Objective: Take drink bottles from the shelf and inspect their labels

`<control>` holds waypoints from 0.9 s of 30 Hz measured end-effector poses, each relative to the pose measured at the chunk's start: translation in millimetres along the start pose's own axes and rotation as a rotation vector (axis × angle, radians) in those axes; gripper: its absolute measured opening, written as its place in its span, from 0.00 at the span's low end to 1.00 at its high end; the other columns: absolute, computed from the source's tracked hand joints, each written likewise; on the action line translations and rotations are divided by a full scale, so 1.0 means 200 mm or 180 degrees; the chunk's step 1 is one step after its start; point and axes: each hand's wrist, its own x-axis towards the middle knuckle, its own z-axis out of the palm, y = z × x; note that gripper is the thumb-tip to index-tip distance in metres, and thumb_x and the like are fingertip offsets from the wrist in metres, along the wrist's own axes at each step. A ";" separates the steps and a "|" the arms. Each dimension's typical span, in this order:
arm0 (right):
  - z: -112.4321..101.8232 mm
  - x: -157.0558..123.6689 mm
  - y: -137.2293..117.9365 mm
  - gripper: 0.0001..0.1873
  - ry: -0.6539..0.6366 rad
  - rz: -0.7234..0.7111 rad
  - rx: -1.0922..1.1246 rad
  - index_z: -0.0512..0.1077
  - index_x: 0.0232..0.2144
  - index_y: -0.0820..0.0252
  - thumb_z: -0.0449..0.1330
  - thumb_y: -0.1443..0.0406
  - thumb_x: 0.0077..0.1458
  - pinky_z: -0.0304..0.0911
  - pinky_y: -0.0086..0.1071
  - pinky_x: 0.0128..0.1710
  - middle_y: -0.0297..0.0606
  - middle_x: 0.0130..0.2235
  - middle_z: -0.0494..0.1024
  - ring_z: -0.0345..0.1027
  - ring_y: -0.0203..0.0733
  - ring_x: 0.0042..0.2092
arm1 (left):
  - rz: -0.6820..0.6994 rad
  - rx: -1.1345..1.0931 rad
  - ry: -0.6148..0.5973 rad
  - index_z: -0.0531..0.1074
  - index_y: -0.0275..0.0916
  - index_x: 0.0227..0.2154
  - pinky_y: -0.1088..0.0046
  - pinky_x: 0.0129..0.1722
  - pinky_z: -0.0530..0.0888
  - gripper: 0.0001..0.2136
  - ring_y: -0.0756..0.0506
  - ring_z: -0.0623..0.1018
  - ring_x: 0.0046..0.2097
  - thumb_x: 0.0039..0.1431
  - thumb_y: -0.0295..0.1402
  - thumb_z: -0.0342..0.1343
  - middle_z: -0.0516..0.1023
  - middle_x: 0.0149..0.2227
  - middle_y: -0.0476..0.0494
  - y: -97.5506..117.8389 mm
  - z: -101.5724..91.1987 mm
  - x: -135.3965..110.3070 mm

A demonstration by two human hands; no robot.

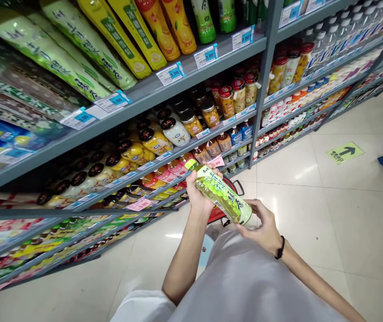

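- Green tea bottle [223, 194]: up in both hands, in front of the body, off any shelf, lying aslant with the cap end to the upper left.
- Left hand [200, 194]: wrapped round the upper part, just below the cap [190, 165], gripping.
- Right hand [261, 223]: fingers and thumb curled on the base, gripping; black wristband [280, 247] on that wrist.
- Label: turned up toward the camera, so looks like the bottle is being looked over (judgement).
- Done, as far as visible: bottle is out of the rack and in a two-handed hold.
- Not done: cap still on, bottle neither set down nor in the red basket [214, 215].
- Basket: below and behind the bottle, mostly hidden by bottle and hands; black handle [238, 187] sticks out; contents can't be told.
- Progress guess: midway, handling stage; bottle still has to end up somewhere, place not shown.
- Similar light-green bottles [91, 49] sit on the upper shelf [211, 70], well apart from the held one; price tags [170, 74] along its edge.
- Jars [174, 129] on the shelf below, untouched.
- Liquid shows through the bottle; fill level unclear.
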 end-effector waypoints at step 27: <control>0.04 0.06 -0.06 0.32 0.0147 -0.0536 -0.0347 0.70 0.55 0.56 0.75 0.62 0.49 0.79 0.36 0.44 0.41 0.45 0.82 0.81 0.46 0.43 | 0.0188 -0.0146 -0.0049 0.75 0.39 0.36 0.73 0.44 0.78 0.14 0.50 0.78 0.37 0.50 0.38 0.71 0.77 0.37 0.47 0.12 -0.01 -0.03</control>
